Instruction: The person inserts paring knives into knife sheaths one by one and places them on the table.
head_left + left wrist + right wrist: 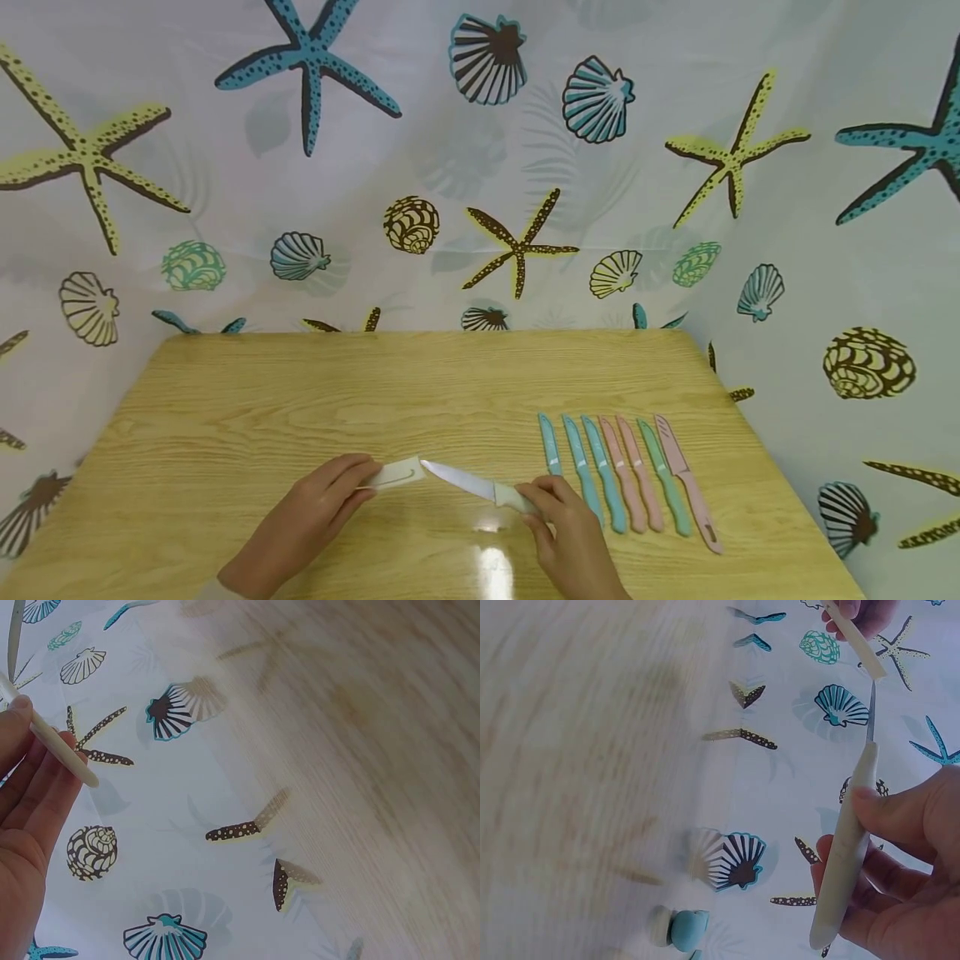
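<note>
My left hand (pixel 318 504) pinches a cream knife sheath (pixel 399 473) between thumb and fingers, its mouth turned to the right. The sheath (pixel 64 754) shows edge-on in the left wrist view. In my right hand (pixel 566 533) is a knife (pixel 463 480) with a cream handle, gripped by that handle. Its bare blade points left, the tip right at the sheath's mouth. From the right wrist view, the thumb lies along the knife handle (pixel 846 855) with fingers beneath, and blade and sheath nearly line up. Both are held above the table.
Right of my right hand lies a row of sheathed knives: three blue ones (pixel 576 442), two pink ones (pixel 630 442), a green one (pixel 660 458) and a wider pink one (pixel 675 450). The wooden table (pixel 300 392) ends at a shell-patterned cloth (pixel 360 183) behind and at the sides.
</note>
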A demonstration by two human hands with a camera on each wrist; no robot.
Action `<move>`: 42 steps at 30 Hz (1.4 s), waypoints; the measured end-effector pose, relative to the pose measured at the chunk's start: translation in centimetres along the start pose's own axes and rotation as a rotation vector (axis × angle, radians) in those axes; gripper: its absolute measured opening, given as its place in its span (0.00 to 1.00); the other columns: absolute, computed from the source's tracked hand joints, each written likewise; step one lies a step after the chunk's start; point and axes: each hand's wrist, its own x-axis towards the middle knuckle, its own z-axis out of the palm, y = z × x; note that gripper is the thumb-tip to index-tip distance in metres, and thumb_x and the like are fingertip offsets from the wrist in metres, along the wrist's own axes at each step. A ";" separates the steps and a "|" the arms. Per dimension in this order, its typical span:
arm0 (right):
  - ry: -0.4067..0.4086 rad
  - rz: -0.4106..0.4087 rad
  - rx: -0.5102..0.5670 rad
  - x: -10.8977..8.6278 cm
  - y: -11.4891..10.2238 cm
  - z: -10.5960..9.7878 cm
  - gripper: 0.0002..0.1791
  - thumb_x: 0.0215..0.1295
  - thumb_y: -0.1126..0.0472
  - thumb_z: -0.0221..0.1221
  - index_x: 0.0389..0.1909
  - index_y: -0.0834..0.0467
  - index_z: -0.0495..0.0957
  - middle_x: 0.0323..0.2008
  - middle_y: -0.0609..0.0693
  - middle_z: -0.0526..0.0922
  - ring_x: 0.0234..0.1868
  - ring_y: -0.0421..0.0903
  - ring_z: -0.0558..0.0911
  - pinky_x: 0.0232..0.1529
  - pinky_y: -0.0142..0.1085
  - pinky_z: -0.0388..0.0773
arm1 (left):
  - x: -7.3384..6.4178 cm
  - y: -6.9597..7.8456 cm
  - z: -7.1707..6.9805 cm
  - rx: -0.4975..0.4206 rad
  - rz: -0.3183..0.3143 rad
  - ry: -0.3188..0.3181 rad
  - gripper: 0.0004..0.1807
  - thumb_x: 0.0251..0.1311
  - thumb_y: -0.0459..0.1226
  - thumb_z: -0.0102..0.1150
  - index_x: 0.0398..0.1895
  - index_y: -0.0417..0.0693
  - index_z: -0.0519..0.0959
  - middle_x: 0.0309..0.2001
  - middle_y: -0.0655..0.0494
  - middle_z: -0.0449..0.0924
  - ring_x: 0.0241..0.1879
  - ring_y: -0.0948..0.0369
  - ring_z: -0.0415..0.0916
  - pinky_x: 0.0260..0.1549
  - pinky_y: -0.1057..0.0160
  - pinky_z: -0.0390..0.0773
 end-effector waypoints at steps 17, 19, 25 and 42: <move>0.037 0.009 -0.011 -0.2 0.0 0.0 0.19 0.48 0.76 0.68 0.43 0.61 0.83 0.40 0.44 0.78 0.37 0.40 0.79 0.37 0.28 0.80 | 0.1 0.1 -0.1 0.020 0.004 -0.004 0.20 0.72 0.46 0.45 0.50 0.41 0.80 0.47 0.52 0.79 0.40 0.60 0.80 0.36 0.70 0.80; 0.043 -0.011 -0.027 -0.2 0.1 0.0 0.19 0.47 0.77 0.68 0.42 0.61 0.83 0.40 0.44 0.78 0.37 0.40 0.79 0.36 0.28 0.80 | 0.0 0.1 -0.1 0.021 0.007 -0.005 0.19 0.71 0.45 0.48 0.50 0.41 0.80 0.47 0.51 0.79 0.40 0.60 0.80 0.36 0.70 0.80; 0.108 -0.157 -0.125 0.0 0.6 -0.1 0.20 0.42 0.79 0.70 0.40 0.64 0.84 0.39 0.51 0.78 0.38 0.42 0.79 0.36 0.27 0.80 | -0.2 0.1 -0.1 0.015 0.015 -0.031 0.20 0.72 0.44 0.46 0.51 0.41 0.81 0.48 0.52 0.78 0.42 0.60 0.80 0.38 0.71 0.79; 0.142 -0.193 -0.143 -0.1 0.6 -0.1 0.21 0.39 0.80 0.71 0.39 0.66 0.84 0.39 0.53 0.79 0.38 0.44 0.80 0.37 0.27 0.81 | -0.3 0.0 0.0 0.028 0.032 -0.019 0.24 0.74 0.46 0.39 0.49 0.39 0.82 0.47 0.52 0.78 0.41 0.59 0.80 0.38 0.71 0.79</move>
